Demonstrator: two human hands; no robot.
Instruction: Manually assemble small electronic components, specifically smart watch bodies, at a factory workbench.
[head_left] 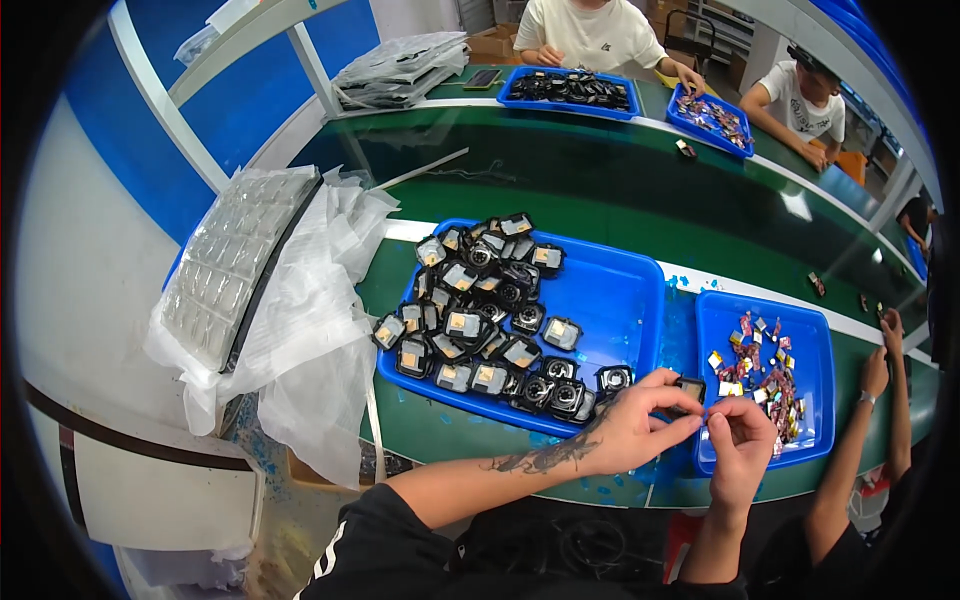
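My left hand [640, 425] holds a small black smartwatch casing [690, 388] between its fingers, over the gap between two blue trays. Close against it, my right hand [742, 445] is closed in a pinch at the casing's near side. Whatever those fingertips hold is too small to make out. To the left, a blue tray [610, 290] bears a heap of similar black casings [465, 325], some showing grey-and-tan insides, others a round sensor face. On the right, another blue tray [712, 312] contains small red, yellow and white parts [765, 375].
Clear plastic trays [235, 270] with white wrapping sheets [320, 300] stand at the left. Beyond the green conveyor belt [600, 190], two people sit at more blue trays [565, 108]. A co-worker's arms [865, 410] reach in at the right. Blue film scraps [680, 285] litter the bench.
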